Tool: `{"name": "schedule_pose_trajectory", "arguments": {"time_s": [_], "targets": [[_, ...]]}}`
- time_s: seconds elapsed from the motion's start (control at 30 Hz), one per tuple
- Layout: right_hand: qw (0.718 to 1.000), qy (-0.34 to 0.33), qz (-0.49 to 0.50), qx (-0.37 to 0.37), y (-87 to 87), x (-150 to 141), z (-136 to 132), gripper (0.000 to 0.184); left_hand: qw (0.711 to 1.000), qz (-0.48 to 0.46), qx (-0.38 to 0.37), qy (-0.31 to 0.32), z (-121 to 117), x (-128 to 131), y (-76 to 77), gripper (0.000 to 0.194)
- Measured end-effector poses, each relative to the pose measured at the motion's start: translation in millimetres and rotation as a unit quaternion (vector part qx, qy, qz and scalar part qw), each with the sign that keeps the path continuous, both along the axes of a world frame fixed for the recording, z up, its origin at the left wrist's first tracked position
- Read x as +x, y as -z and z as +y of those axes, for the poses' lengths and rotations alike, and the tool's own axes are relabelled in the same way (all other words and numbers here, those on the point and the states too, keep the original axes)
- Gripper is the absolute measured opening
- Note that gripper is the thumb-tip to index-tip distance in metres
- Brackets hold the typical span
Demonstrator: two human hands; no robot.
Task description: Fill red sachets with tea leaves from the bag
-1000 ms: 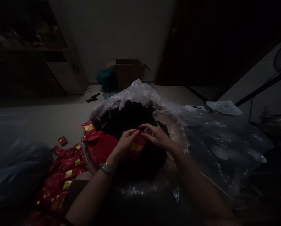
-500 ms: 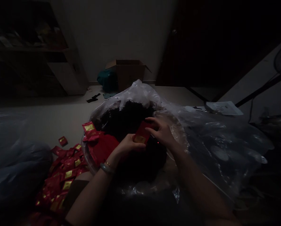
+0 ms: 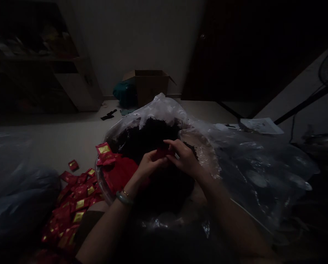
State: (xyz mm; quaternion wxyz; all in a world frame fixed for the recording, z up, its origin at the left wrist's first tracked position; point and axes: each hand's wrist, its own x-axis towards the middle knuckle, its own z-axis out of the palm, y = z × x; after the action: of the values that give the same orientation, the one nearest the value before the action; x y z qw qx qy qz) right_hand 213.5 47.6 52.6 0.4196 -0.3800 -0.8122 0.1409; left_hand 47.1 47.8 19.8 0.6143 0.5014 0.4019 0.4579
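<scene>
Both hands meet over a heap of dark, loose dried leaves (image 3: 150, 141), which looks like tea. My left hand (image 3: 151, 165) and my right hand (image 3: 184, 157) pinch a small red sachet (image 3: 161, 153) between their fingers. Most of the sachet is hidden by my fingers. The heap lies in a clear plastic bag (image 3: 161, 108) lining a transparent basin (image 3: 102, 183). Beside my left hand, a red cloth or sheet (image 3: 118, 172) rests inside the basin's rim. Many gold-labelled red sachets (image 3: 77, 194) lie scattered on the floor to the left.
An open cardboard box (image 3: 150, 86) and a teal cloth bundle (image 3: 124, 93) stand against the far wall. Crumpled clear plastic (image 3: 257, 168) spreads to the right, with papers (image 3: 260, 125) behind it. A dark plastic bag (image 3: 21, 194) lies left, and shelving stands far left.
My hands have come closer together around the sachet. It now sits higher and is mostly covered by my fingers, its gold label no longer showing.
</scene>
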Motion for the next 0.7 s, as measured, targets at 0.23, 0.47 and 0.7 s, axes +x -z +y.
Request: {"name": "schedule_pose_trajectory", "arguments": {"time_s": [0.23,0.47,0.7], "targets": [[0.989,0.047,0.076,-0.122,11.7,-0.1,8.7,0.012,0.996,0.008,0.022,-0.085,1.9,-3.3,0.1,0.034],[0.963,0.048,0.147,-0.222,13.8,-5.1,7.9,0.018,0.997,-0.03,-0.065,-0.023,-3.0,-4.2,-3.5,0.044],[0.974,0.039,0.117,-0.188,14.5,-6.9,8.8,0.018,0.996,-0.024,-0.089,-0.015,-2.8,-6.0,-4.1,0.041]]}}
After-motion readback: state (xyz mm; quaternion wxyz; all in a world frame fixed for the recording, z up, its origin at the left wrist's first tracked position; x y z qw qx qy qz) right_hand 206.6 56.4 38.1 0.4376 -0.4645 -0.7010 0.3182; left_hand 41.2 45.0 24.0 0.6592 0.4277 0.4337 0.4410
